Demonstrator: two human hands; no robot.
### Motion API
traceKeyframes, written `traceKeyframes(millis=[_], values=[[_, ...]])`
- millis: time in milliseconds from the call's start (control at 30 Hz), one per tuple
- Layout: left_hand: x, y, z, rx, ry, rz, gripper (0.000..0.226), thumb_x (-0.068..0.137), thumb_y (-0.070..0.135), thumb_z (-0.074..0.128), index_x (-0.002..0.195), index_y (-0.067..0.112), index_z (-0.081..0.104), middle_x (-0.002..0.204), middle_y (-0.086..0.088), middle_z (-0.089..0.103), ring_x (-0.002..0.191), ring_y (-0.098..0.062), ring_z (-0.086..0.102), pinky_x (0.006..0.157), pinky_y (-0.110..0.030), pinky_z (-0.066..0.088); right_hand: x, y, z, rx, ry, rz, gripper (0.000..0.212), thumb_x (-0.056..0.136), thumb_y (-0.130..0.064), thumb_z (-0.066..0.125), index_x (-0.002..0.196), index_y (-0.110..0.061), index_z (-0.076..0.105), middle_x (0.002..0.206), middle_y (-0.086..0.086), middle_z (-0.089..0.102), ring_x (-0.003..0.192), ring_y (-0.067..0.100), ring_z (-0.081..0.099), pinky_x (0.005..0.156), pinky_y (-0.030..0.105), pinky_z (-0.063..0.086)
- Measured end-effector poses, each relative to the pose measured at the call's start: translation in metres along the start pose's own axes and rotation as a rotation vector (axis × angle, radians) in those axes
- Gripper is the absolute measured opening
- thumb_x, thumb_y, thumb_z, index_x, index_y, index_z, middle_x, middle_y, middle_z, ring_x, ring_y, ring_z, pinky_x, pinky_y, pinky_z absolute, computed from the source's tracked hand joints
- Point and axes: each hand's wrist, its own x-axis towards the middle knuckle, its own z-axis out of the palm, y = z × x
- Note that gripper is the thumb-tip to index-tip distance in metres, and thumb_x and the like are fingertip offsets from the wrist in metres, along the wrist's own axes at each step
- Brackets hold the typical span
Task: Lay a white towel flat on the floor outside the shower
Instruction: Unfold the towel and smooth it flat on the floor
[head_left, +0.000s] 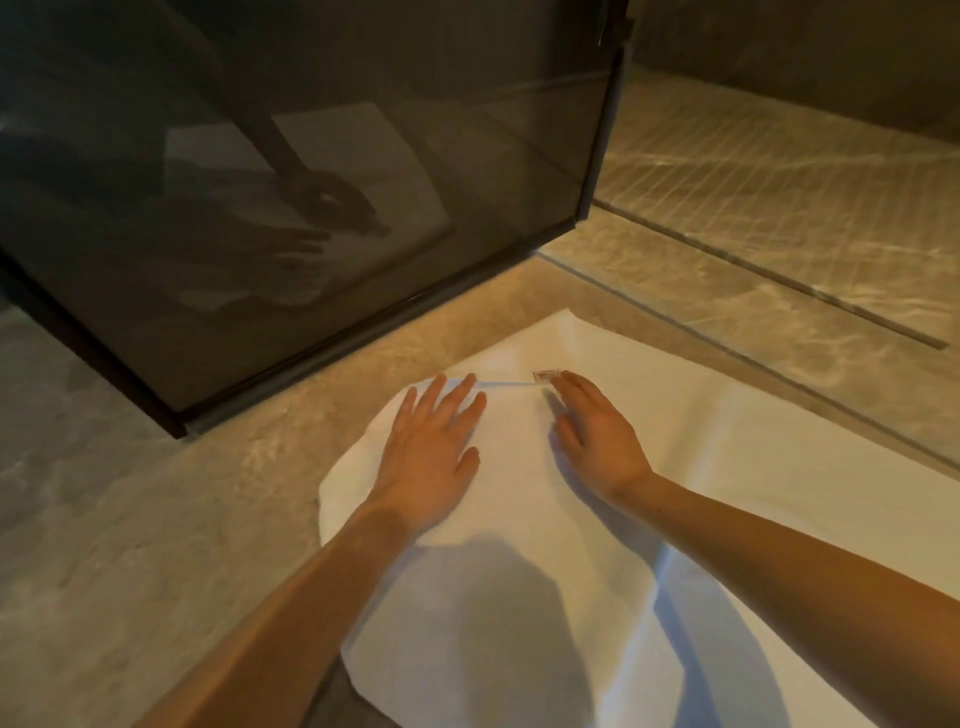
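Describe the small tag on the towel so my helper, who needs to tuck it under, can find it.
Start at the white towel on the floor beside the dark glass shower door. Near its far edge, at the right hand's fingertips, lies the tag: a small reddish-printed label, the towel's only marking.

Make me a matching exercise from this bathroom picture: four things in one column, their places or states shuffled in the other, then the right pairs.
Things:
1. left hand
2. right hand
3. towel
4. glass door

Places or states:
A. dark and tinted, standing beyond the towel
B. white, spread on the floor
C. flat on the towel near its rounded left end
D. fingertips at the small tag

Pairs: 1-C, 2-D, 3-B, 4-A
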Motion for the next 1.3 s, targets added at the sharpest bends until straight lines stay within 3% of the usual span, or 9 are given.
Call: traceKeyframes(millis=[100, 233, 400, 533, 900, 1133, 1300], values=[[0.010, 0.049, 0.019, 0.012, -0.078, 0.094, 0.060, 0.099, 0.040, 0.031, 0.155, 0.026, 0.014, 0.163, 0.007, 0.006, 0.150, -0.018, 0.000, 0.120, -0.039, -0.004, -0.022, 0.018, -0.012, -0.066, 0.073, 0.104, 0.048, 0.103, -0.023, 0.040, 0.150, -0.016, 0.036, 0.158, 0.005, 0.031, 0.144, 0.020, 0.029, 0.112, 0.018, 0.013], [0.029, 0.101, 0.041, -0.044, -0.125, 0.169, 0.057, 0.102, 0.037, 0.025, 0.155, 0.023, 0.009, 0.163, 0.008, 0.003, 0.150, -0.015, -0.004, 0.118, -0.036, -0.007, -0.054, 0.049, -0.034, -0.060, 0.222, 0.246, 0.049, 0.103, -0.021, 0.038, 0.150, -0.010, 0.035, 0.157, 0.012, 0.031, 0.145, 0.025, 0.027, 0.120, 0.032, 0.018], [0.045, 0.136, 0.065, -0.019, -0.199, 0.268, 0.055, 0.103, 0.041, 0.019, 0.155, 0.025, 0.011, 0.163, 0.008, 0.006, 0.150, -0.017, -0.002, 0.119, -0.037, -0.006, -0.104, 0.098, -0.052, -0.194, 0.157, 0.538, 0.056, 0.104, -0.030, 0.026, 0.156, -0.012, 0.016, 0.163, 0.008, 0.015, 0.150, 0.022, 0.010, 0.122, 0.040, 0.009], [0.049, 0.135, 0.073, 0.028, -0.204, 0.310, 0.057, 0.102, 0.044, 0.017, 0.155, 0.027, 0.011, 0.163, 0.007, 0.006, 0.150, -0.018, -0.002, 0.119, -0.038, -0.004, -0.122, 0.112, -0.050, -0.326, 0.037, 0.507, 0.057, 0.103, -0.037, 0.019, 0.157, -0.019, 0.011, 0.164, 0.002, 0.009, 0.151, 0.022, 0.003, 0.123, 0.039, 0.003], [0.054, 0.127, 0.078, -0.002, -0.211, 0.326, 0.065, 0.093, 0.054, -0.001, 0.154, 0.033, 0.001, 0.156, 0.016, -0.014, 0.141, -0.003, -0.019, 0.117, -0.033, -0.012, -0.150, 0.133, -0.064, -0.354, 0.027, 0.461, 0.058, 0.103, -0.041, 0.021, 0.157, -0.024, 0.010, 0.164, -0.002, 0.010, 0.151, 0.016, 0.003, 0.122, 0.034, 0.003], [0.085, 0.114, 0.076, -0.038, -0.212, 0.238, 0.058, 0.100, 0.048, 0.018, 0.154, 0.032, 0.007, 0.163, 0.011, -0.001, 0.149, -0.009, -0.006, 0.120, -0.036, -0.005, -0.152, 0.135, -0.062, -0.370, 0.033, 0.469, 0.059, 0.102, -0.043, 0.015, 0.157, -0.023, 0.009, 0.164, -0.003, 0.009, 0.151, 0.015, 0.002, 0.122, 0.034, 0.004], [0.115, 0.086, 0.069, -0.018, -0.228, 0.227, 0.055, 0.102, 0.046, 0.020, 0.154, 0.035, 0.009, 0.163, 0.013, 0.003, 0.149, -0.008, -0.003, 0.120, -0.036, 0.000, -0.150, 0.134, -0.062, -0.377, 0.033, 0.479, 0.065, 0.097, -0.046, 0.006, 0.157, -0.022, 0.010, 0.164, -0.002, 0.012, 0.151, 0.016, 0.003, 0.122, 0.035, 0.006]])
